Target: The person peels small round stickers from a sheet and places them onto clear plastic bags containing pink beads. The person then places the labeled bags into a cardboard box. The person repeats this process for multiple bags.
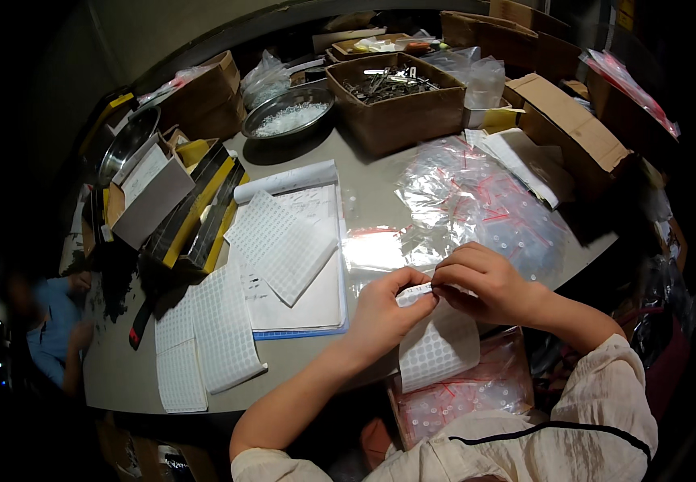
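Note:
My left hand (382, 312) is closed on a white sheet of round stickers (440, 351), thumb on top, near the table's front edge. The sheet's top edge is bent over the fingers, and its lower part hangs down. My right hand (486, 283) pinches at that bent edge with thumb and fingertips; whether a single sticker is between them is too small to tell. Below the sheet, a box of clear zip bags with red strips (464, 402) stands close to my body. Beyond my hands lies a heap of similar clear bags (481, 205).
More sticker sheets (227, 329) lie at left, and another sheet (280, 245) rests on a notebook (304, 317). A utility knife (138, 325) lies near the left edge. Behind stand a metal bowl (289, 112) and a carton of metal parts (396, 108). Another person (55, 325) sits at far left.

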Demonstrator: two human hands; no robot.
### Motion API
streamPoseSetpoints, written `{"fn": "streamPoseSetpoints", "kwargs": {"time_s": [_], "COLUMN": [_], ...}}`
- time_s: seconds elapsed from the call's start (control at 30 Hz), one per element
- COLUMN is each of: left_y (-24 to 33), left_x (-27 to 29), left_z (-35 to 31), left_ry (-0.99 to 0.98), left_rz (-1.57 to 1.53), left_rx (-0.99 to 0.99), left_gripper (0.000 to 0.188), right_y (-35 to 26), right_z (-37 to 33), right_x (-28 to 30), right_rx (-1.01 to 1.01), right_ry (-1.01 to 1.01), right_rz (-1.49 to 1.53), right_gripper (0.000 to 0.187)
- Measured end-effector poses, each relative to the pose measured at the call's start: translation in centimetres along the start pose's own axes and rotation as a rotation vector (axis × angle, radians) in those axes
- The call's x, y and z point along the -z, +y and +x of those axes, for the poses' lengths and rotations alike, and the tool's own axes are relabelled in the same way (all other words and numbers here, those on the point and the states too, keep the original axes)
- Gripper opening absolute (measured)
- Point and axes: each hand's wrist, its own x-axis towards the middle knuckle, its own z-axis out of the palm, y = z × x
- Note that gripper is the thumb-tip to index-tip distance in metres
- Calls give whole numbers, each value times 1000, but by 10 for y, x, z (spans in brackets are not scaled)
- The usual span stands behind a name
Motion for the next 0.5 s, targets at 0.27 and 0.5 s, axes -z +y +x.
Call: {"fn": "streamPoseSetpoints", "kwargs": {"time_s": [0.27,0.5], "left_y": [-2,-1], "left_x": [-1,-7], "left_z": [-1,-6], "left_ry": [2,-121], "left_rz": [23,231], "left_rx": [18,-26], "left_gripper": [30,32], "right_y": [6,37], "right_z": [-2,24], "right_x": [-1,-4], "right_rx": [-166,-153], "right_ry": [-35,-38], "right_rz": [192,-4], "right_gripper": [19,25]}}
